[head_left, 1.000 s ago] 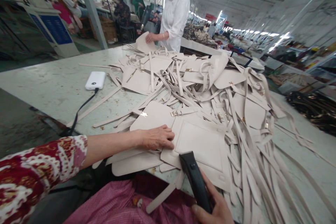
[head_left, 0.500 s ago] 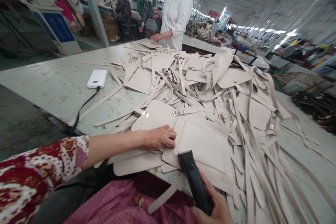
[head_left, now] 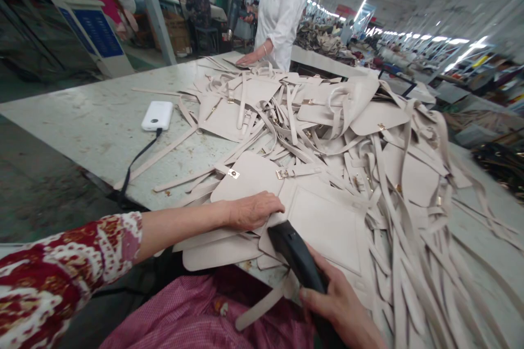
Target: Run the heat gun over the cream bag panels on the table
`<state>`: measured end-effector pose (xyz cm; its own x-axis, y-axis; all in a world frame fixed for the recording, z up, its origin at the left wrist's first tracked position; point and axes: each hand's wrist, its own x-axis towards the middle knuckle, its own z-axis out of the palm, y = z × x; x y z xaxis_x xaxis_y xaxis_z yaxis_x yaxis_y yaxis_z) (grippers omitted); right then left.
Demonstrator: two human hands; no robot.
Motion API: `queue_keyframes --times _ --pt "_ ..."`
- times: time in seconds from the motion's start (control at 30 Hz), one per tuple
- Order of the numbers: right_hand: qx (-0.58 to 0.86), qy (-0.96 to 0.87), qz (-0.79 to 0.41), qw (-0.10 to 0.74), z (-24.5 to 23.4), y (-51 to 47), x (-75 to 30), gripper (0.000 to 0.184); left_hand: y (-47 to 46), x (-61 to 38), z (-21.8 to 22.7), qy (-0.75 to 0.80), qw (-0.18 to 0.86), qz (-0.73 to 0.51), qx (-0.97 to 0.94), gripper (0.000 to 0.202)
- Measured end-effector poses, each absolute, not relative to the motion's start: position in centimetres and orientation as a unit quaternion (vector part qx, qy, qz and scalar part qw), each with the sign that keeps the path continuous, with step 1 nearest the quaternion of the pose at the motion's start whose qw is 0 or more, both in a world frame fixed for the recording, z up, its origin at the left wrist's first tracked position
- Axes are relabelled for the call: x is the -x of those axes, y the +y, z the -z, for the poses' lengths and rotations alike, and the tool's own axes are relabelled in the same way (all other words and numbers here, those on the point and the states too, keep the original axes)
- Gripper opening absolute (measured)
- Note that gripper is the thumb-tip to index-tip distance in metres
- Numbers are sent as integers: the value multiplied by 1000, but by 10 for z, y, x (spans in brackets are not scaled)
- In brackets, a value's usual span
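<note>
My right hand is wrapped round a black electric clipper, the kind used for hair. The clipper's head lies over the near left edge of a flat beige bag panel with a stitched rectangle. My left hand is closed on the panel's left edge, fingers curled down and fingertips hidden, just beyond the clipper head. Beside it lies a beige flap with a gold metal fitting. A short strap with a buckle crosses above the panel.
A pile of beige bag parts and long straps spreads over the table. A white power bank with a black cable sits at left. Across the table stands a person in white, one hand on the table.
My right hand has moved the clipper head up and left, closer to my left hand. My left fingers have shifted slightly on the panel's edge. The view has turned a little.
</note>
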<state>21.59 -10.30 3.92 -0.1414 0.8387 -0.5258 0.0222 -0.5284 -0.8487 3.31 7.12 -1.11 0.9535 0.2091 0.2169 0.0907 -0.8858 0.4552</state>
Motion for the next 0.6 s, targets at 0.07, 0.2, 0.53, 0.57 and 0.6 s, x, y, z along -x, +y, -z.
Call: queue_keyframes --times 0.07,0.2,0.53,0.57,0.6 --pt "564 -386 -674 281 -45 -102 -219 73 72 -33 12 81 241 -128 -959 46" --pt "565 -377 -688 257 -49 -93 -217 74 73 -33 14 99 281 -132 -945 47" --pt "718 -351 -486 353 -26 -126 -234 75 63 -34 14 101 249 -137 -953 29" --pt "722 -345 -483 356 -25 -132 -236 75 61 -35 15 105 226 -126 -960 27" --pt "721 -338 -487 357 -24 -138 -237 75 59 -35 15 112 206 -114 -965 25"
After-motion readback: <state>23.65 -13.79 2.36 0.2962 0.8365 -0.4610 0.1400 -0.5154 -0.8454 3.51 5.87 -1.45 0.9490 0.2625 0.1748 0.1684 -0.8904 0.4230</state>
